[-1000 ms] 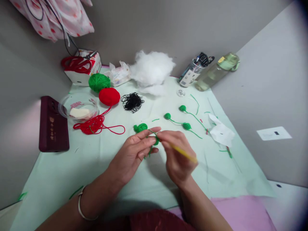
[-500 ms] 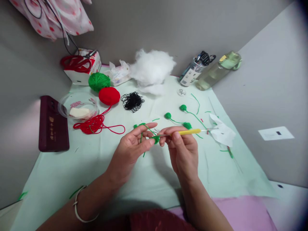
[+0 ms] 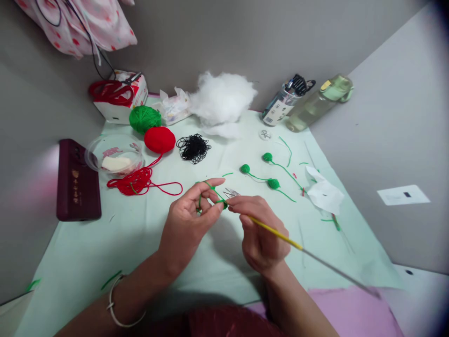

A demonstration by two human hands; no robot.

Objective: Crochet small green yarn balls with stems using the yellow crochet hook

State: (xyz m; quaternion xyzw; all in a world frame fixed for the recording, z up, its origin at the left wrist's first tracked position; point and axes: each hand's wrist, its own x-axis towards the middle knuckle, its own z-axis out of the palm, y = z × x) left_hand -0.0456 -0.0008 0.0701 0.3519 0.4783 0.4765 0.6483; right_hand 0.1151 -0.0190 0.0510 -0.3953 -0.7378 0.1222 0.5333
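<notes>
Crochet hook (image 3: pixel 274 231), yellow-handled, clamped in the right hand (image 3: pixel 264 244). Rear metal shaft sticks out down and right, end blurred. Working tip mostly hidden by fingertips, at the green crochet piece (image 3: pixel 225 205). Left hand (image 3: pixel 185 222) has that piece pinched, thumb against fingers; index finger extended, green yarn (image 3: pixel 216 193) over it running straight to the piece.

Landmark: black yarn tangle (image 3: pixel 193 149). Crochet piece is right of it, nearer the wearer. Red yarn ball (image 3: pixel 160 140) just left of tangle; green yarn ball (image 3: pixel 145 119) left and further back, next to the red one. Loose red yarn (image 3: pixel 136 181) left and nearer. White stuffing (image 3: pixel 224 100) behind, slightly right. Three green crocheted balls (image 3: pixel 273 183) with tails well to the right.
</notes>
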